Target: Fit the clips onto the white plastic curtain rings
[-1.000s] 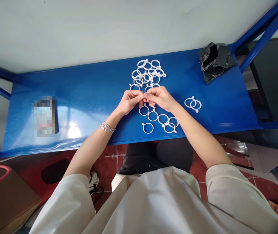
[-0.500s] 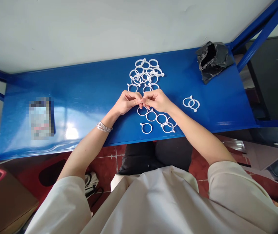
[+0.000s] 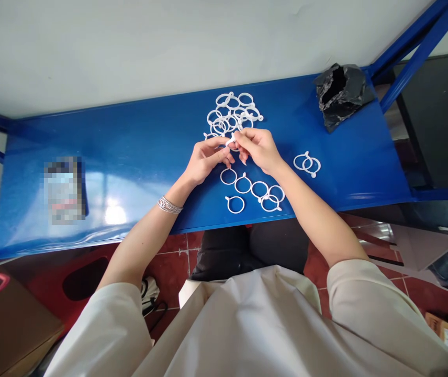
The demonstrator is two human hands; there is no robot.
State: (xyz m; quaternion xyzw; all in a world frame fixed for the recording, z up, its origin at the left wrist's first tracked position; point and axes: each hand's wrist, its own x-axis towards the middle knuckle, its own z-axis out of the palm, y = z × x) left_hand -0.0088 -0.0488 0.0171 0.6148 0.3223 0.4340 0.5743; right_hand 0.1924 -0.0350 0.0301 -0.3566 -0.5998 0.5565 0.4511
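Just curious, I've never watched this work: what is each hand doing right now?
Left hand: partly curled, cannot tell if it grips anything.
Right hand: closed, pinching a white plastic ring.

The one head-worn camera looks forward and steeply down from above the person's cream shirt, close over the left hand and right hand at the long blue painted-metal worktop, with the white wall beyond the worktop and the red tiled floor on its near side.
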